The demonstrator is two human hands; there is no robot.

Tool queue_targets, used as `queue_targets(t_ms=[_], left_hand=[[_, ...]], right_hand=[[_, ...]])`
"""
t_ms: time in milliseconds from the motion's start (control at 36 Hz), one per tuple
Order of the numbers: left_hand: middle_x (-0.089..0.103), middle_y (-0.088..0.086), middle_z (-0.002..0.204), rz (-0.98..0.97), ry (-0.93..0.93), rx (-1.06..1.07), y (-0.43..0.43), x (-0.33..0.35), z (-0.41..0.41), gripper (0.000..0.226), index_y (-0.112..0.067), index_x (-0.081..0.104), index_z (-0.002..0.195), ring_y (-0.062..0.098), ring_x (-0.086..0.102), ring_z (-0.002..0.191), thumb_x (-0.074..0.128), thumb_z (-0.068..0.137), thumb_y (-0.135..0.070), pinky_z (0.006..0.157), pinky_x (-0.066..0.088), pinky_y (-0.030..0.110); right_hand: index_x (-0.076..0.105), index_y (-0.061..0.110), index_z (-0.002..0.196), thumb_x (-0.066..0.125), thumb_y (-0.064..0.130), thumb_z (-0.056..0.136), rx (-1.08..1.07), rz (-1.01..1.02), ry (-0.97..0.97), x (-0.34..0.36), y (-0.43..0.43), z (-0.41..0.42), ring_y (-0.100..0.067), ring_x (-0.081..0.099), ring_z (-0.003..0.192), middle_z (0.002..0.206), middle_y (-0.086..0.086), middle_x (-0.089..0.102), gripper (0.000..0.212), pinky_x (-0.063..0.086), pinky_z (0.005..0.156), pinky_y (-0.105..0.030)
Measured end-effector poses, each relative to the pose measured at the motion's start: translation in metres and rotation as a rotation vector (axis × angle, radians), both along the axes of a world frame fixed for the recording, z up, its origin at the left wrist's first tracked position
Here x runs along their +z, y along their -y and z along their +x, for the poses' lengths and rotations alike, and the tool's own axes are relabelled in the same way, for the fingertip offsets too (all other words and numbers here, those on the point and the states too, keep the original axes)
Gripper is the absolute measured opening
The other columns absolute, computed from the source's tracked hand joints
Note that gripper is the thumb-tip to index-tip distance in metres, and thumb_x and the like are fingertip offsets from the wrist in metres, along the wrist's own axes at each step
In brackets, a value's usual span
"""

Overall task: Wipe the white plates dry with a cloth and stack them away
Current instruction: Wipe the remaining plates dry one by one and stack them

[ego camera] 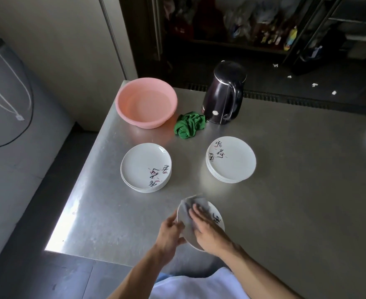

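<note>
- One white plate [216, 215] is held tilted over the near edge of the bench [285, 190]; the left hand [170, 231] grips its rim, fingers curled round it
- The right hand [210, 231] lies on the plate's face, fingers fairly straight, pressing one pale cloth [190, 201] against it
- Two stacks of white plates stand further back, well apart: the left stack [145, 167]; the right stack [231, 159]; how many are in each I cannot tell
- Behind them: one pink basin [146, 102]; one crumpled green rag [189, 125] just beside one black kettle [224, 93]
</note>
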State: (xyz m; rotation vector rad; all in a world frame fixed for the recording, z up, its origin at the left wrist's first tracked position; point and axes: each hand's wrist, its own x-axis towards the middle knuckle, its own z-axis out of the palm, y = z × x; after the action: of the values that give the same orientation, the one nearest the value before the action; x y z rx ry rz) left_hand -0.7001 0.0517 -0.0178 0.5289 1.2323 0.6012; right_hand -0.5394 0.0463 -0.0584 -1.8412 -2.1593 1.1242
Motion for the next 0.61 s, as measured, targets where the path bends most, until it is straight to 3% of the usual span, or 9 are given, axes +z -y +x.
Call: queue_targets(t_ms=[56, 111, 194, 250, 361, 472, 528, 611], left_hand=[[0.075, 0.013, 0.106, -0.058, 0.015, 0.112, 0.000, -0.006, -0.001, 0.056, -0.020, 0.068, 0.131, 0.030, 0.070, 0.094, 0.039, 0.092, 0.008, 0.076, 0.060, 0.044], [0.072, 0.013, 0.100, -0.088, -0.002, 0.188, -0.002, -0.010, 0.000, 0.053, -0.018, 0.069, 0.122, 0.027, 0.065, 0.089, 0.038, 0.090, 0.010, 0.067, 0.057, 0.039], [0.063, 0.012, 0.092, -0.075, -0.103, 0.169, -0.009, -0.007, 0.003, 0.018, -0.013, 0.058, 0.099, 0.022, 0.060, 0.085, 0.052, 0.092, 0.002, 0.070, 0.052, 0.037], [0.057, 0.011, 0.088, -0.080, -0.167, 0.101, -0.013, -0.004, 0.006, 0.014, -0.014, 0.048, 0.095, 0.023, 0.060, 0.084, 0.059, 0.094, -0.005, 0.076, 0.051, 0.041], [0.054, 0.014, 0.087, -0.073, -0.193, 0.008, -0.012, 0.004, 0.008, 0.021, -0.015, 0.042, 0.095, 0.023, 0.056, 0.081, 0.052, 0.097, 0.003, 0.071, 0.049, 0.039], [0.062, 0.018, 0.098, -0.099, -0.136, 0.086, -0.013, 0.006, 0.002, 0.025, -0.013, 0.050, 0.107, 0.029, 0.059, 0.083, 0.046, 0.096, 0.008, 0.065, 0.052, 0.034], [0.067, 0.016, 0.101, -0.062, -0.112, 0.039, -0.016, 0.009, 0.002, 0.032, -0.013, 0.057, 0.119, 0.030, 0.063, 0.089, 0.043, 0.098, 0.007, 0.071, 0.057, 0.038], [0.072, 0.014, 0.100, 0.010, -0.103, -0.096, -0.017, 0.013, 0.008, 0.048, -0.016, 0.065, 0.130, 0.025, 0.066, 0.091, 0.037, 0.099, 0.008, 0.085, 0.059, 0.044]], right_hand=[[0.013, 0.015, 0.159, 0.040, 0.014, 0.097, -0.100, -0.018, 0.217, -0.003, -0.006, 0.009, -0.025, 0.016, 0.151, 0.165, -0.008, 0.015, 0.068, 0.015, 0.122, -0.038], [0.022, 0.009, 0.155, 0.040, 0.016, 0.096, -0.180, -0.027, 0.277, -0.005, -0.008, 0.011, -0.028, 0.023, 0.146, 0.160, -0.012, 0.023, 0.062, 0.019, 0.120, -0.039], [0.022, 0.007, 0.156, 0.037, 0.016, 0.103, -0.184, -0.011, 0.096, -0.004, -0.004, 0.005, -0.024, 0.014, 0.153, 0.165, -0.014, 0.016, 0.055, 0.008, 0.123, -0.028], [0.026, 0.007, 0.156, 0.041, 0.014, 0.104, -0.075, 0.053, -0.049, -0.004, 0.001, 0.001, -0.018, 0.013, 0.153, 0.165, -0.008, 0.013, 0.054, 0.004, 0.120, -0.017], [0.027, 0.010, 0.155, 0.041, 0.010, 0.102, 0.057, 0.042, -0.105, -0.008, 0.001, 0.004, -0.011, 0.009, 0.152, 0.163, 0.001, 0.012, 0.056, 0.002, 0.120, -0.015], [0.006, 0.015, 0.160, 0.033, 0.015, 0.103, -0.141, -0.121, 0.162, -0.013, 0.002, 0.021, -0.025, 0.002, 0.154, 0.167, -0.009, -0.001, 0.063, 0.008, 0.124, -0.036], [0.003, 0.012, 0.159, 0.030, 0.015, 0.102, -0.162, -0.149, 0.289, -0.011, 0.002, 0.022, -0.029, 0.003, 0.154, 0.167, -0.013, -0.002, 0.064, 0.006, 0.124, -0.040], [0.005, 0.008, 0.159, 0.032, 0.015, 0.103, -0.088, -0.062, 0.192, -0.006, 0.003, 0.010, -0.027, 0.005, 0.154, 0.166, -0.015, 0.002, 0.063, 0.002, 0.124, -0.033]])
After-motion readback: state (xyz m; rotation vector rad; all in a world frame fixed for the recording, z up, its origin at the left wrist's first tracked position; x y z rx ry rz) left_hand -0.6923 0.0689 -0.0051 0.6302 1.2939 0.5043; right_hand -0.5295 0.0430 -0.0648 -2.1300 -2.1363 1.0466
